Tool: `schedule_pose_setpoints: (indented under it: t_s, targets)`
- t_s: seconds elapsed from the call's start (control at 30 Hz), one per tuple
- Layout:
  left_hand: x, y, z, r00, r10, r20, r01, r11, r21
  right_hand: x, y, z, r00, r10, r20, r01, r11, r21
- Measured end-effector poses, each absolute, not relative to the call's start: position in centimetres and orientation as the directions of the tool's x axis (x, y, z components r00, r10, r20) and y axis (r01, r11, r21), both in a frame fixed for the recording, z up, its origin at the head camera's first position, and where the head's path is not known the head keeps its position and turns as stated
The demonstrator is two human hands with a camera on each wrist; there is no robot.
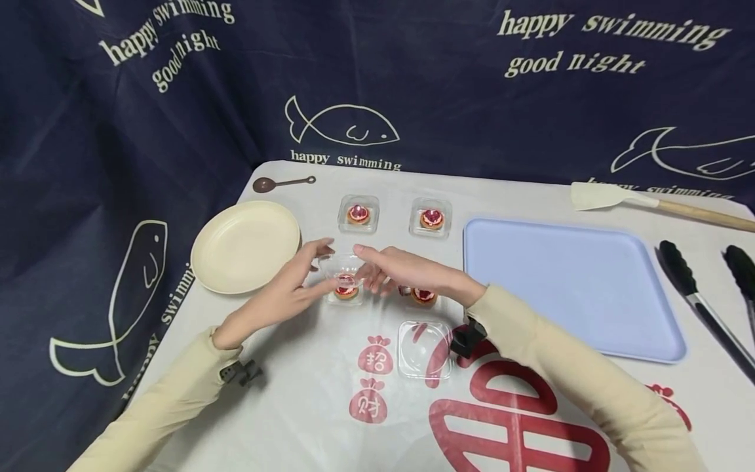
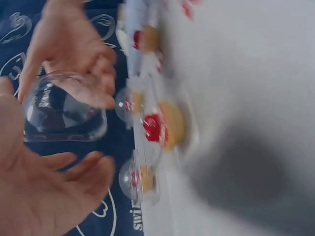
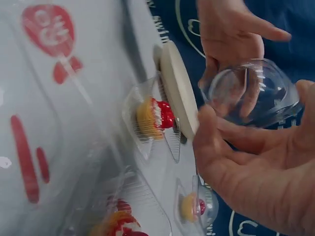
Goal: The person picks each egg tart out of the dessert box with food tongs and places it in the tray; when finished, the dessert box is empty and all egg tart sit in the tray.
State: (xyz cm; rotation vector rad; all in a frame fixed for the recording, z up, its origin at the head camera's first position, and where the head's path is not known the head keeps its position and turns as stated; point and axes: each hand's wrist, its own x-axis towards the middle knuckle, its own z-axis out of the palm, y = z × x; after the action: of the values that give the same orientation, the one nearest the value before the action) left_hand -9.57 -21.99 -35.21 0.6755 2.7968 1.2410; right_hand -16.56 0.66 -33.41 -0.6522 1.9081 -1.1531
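Note:
A clear plastic dome lid (image 1: 343,263) is between my two hands, above the front left tart (image 3: 153,117). My right hand (image 1: 409,267) holds the lid between thumb and fingers. My left hand (image 1: 284,288) is on the other side, its fingers spread and loosely bent; whether they touch the lid is unclear. The front left tart, with a red topping, sits in a clear uncovered base (image 3: 135,105). Beside it, the front right tart (image 1: 423,297) is partly hidden by my right hand. Behind, the back left tart (image 1: 358,214) and back right tart (image 1: 432,219) stand in dome-covered boxes.
Another clear lid (image 1: 423,351) lies on the white tablecloth in front. A cream plate (image 1: 203,252) and brown spoon (image 1: 265,185) lie left. To the right are a blue tray (image 1: 566,288), a wooden-handled spatula (image 1: 601,196) and black-tipped tongs (image 1: 702,301).

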Motion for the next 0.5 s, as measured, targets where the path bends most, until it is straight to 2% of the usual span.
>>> schedule_pose_setpoints:
  t_s: [0.13, 0.23, 0.37, 0.5]
  targets:
    - [-9.2, -22.4, -34.6, -0.907, 0.416, -0.062, 0.181, 0.521, 0.834, -15.6, 1.0, -33.5, -0.625, -0.745, -0.234, -0.219, 0.455, -0.863]
    - [-9.0, -22.6, -34.5, -0.887, 0.445, -0.122, 0.115, 0.47, 0.875, -15.0, 1.1, -33.4, -0.649, -0.741, -0.169, -0.276, 0.437, -0.856]
    - [-8.9, -22.8, -34.6, -0.863, 0.498, -0.081, 0.16, 0.423, 0.892, -14.7, 1.3, -33.3, -0.631, -0.767, -0.119, -0.353, 0.421, -0.836]
    - [-8.4, -23.0, -34.6, -0.841, 0.541, -0.008, 0.31, 0.494, 0.812, -14.4, 1.5, -33.1, -0.573, -0.813, -0.105, -0.45, 0.42, -0.788]
